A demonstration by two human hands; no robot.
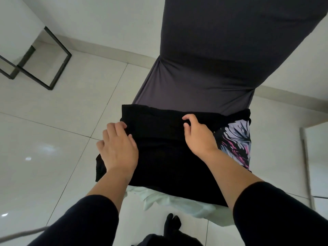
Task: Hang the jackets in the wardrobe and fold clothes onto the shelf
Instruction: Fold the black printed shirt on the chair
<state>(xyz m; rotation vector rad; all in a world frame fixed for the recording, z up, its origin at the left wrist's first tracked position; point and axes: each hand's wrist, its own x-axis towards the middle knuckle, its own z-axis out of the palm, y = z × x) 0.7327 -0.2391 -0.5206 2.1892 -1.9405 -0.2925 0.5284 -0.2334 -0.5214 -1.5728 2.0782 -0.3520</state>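
A black garment (159, 157) lies folded on the seat of a chair with a grey cover (204, 68). My left hand (118, 148) rests flat on the garment's left side, its fingertips at the edge of the upper fold. My right hand (197, 134) sits on the upper middle of the garment, with thumb and curled fingers pinching the fabric at the fold. A purple, pink and black patterned garment (236, 139) shows from under the black one at the right. A white garment (177, 203) hangs out beneath it at the seat's front edge.
The chair stands on a glossy white tile floor (44, 148). A black metal frame of a table (53, 68) stands at the far left by the wall. A grey pole (306, 166) rises at the right. My dark-socked foot (172, 222) is below the seat.
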